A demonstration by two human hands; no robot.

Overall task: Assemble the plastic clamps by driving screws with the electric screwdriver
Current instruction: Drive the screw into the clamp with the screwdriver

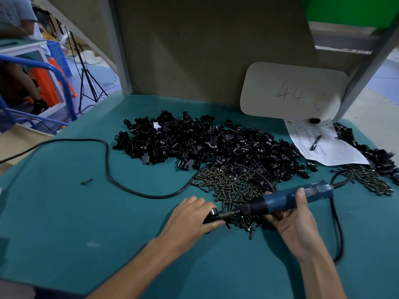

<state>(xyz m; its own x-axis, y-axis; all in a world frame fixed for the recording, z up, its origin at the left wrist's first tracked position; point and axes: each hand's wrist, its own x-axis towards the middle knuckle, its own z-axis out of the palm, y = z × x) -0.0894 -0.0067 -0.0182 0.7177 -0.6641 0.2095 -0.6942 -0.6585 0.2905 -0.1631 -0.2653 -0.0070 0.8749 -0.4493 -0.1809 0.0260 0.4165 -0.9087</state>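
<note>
**Black clamp (213, 213) under the bit**

Near the front edge of the desk (86, 212), my left hand (194, 214) curls its fingers round one clamp; my right hand (295, 221) grips the one electric screwdriver (287, 198). I judge a screw is being driven; next needs fresh parts. One clamp pile (205, 141), two screw heaps (233, 186), pieces uncountable.

Right hand (289, 221) grips electric screwdriver (287, 198); left hand (194, 216) holds clamp (212, 216).

A teal-topped table (64, 212) backs onto a beige board (205, 50); blue floor (97, 70) lies left.
</note>
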